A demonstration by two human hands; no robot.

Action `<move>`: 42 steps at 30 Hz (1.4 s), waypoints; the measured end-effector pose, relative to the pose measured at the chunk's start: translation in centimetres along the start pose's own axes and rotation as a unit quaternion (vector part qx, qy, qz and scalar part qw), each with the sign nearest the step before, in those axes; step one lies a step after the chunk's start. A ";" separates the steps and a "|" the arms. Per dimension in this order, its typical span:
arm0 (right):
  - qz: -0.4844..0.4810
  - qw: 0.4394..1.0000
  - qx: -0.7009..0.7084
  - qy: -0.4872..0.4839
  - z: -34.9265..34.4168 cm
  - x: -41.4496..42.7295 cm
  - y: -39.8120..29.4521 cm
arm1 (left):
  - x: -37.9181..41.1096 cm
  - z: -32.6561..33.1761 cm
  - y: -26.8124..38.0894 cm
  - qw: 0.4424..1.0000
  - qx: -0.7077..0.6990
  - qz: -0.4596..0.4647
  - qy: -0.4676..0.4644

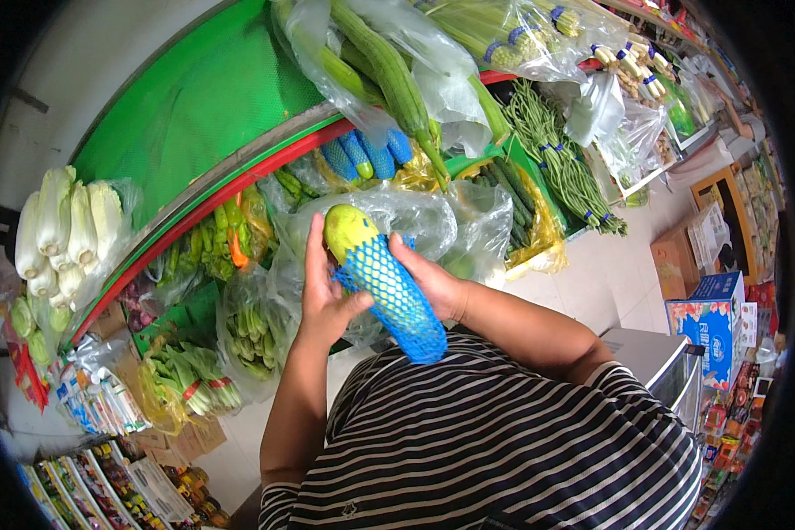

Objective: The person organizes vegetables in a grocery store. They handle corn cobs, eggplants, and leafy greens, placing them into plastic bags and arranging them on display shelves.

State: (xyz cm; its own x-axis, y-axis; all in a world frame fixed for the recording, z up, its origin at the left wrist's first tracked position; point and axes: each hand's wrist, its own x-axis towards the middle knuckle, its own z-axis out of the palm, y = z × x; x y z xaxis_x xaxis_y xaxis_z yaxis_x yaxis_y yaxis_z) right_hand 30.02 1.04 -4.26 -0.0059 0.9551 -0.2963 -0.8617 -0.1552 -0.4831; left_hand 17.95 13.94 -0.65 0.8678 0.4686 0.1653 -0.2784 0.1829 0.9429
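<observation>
A yellow-green gourd-like vegetable, perhaps a zucchini, is held in front of my chest. Its upper end is bare, while a blue foam net sleeve covers the rest and hangs past its lower end. My left hand grips the left side, thumb across the netting. On the opposite side, my right hand presses thumb and palm to the sleeve. Behind my hands lies a clear plastic bag over the produce. Similar vegetables in blue nets rest farther back, beneath long green gourds in plastic.
A green-lined shelf with a red edge curves across the left. Chinese cabbages sit at its end. Cucumbers fill a crate beside bundled long beans. Leafy greens lie lower left; a blue carton stands right.
</observation>
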 end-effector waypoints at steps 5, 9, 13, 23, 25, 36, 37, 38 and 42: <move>-0.010 0.989 -0.037 0.140 1.8 0.1 0.6 | -0.9 -2.2 -6.3 0.986 -0.101 -0.095 0.091; -0.027 0.950 -0.275 0.148 -2.2 -0.5 1.4 | -1.2 -2.2 -8.8 0.916 -0.308 -0.226 0.122; -0.222 0.838 -0.437 0.241 -3.5 0.4 3.2 | -1.6 -1.0 -10.8 0.846 -0.422 -0.297 0.138; -0.207 0.755 -0.511 0.356 -6.8 1.6 3.5 | -3.4 -2.7 -13.1 0.808 -0.469 -0.355 0.008; -0.221 0.697 -0.565 0.381 -8.1 2.6 3.1 | -3.7 -3.2 -13.5 0.801 -0.456 -0.387 0.005; -0.178 0.802 -0.454 0.345 -9.0 3.0 4.6 | -3.4 -4.3 -11.8 0.846 -0.310 -0.397 0.176; -0.163 0.838 -0.407 0.324 -8.9 2.7 5.6 | -2.7 -3.1 -10.6 0.845 -0.326 -0.367 0.212; -0.031 0.909 -0.269 0.317 -4.3 1.2 4.1 | -2.3 -2.4 -10.8 0.880 -0.238 -0.321 0.258; 0.102 0.983 -0.007 0.154 -5.9 -0.5 3.9 | -1.0 0.5 -11.6 0.952 0.003 -0.236 0.194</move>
State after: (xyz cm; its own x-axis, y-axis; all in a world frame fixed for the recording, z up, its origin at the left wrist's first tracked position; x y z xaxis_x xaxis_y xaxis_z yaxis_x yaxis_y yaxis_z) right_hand 29.62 -1.56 -10.82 -0.0222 0.7818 -0.6231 -0.8511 -0.3418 -0.3985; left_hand 20.55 10.91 -11.58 0.6783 0.6193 -0.3955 0.1079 0.4484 0.8873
